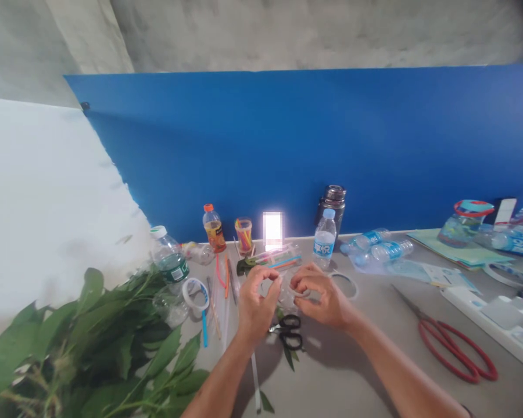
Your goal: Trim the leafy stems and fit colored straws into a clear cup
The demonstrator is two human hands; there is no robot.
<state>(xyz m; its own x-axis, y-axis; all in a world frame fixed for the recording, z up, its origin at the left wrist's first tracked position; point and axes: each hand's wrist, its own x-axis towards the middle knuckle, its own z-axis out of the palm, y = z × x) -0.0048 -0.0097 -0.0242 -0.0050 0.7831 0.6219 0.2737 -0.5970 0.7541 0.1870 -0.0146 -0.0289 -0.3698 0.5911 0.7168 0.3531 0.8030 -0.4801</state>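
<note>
My left hand (259, 299) is closed in a pinch, thumb against forefinger, at the middle of the table. What it pinches, if anything, is too small to make out. Facing it, my right hand (320, 295) has its fingertips closed on a clear plastic piece (286, 297) that shows between the hands; its exact shape is unclear. Just below lie small scissors with black handles (291, 332), with some green leaves (289, 355) under them. A roll of clear tape (346, 284) lies behind my right hand. A pale strip (255, 383) lies near my left forearm.
Leafy branches (108, 342) cover the left side, beside a green-labelled bottle (169, 255) and a tape roll (196, 294). Behind stand a juice bottle (213, 229), a cup of coloured sticks (244, 237), a water bottle (325, 241) and a dark thermos (335, 203). Red-handled scissors (455, 348) lie right, near a power strip (470, 307).
</note>
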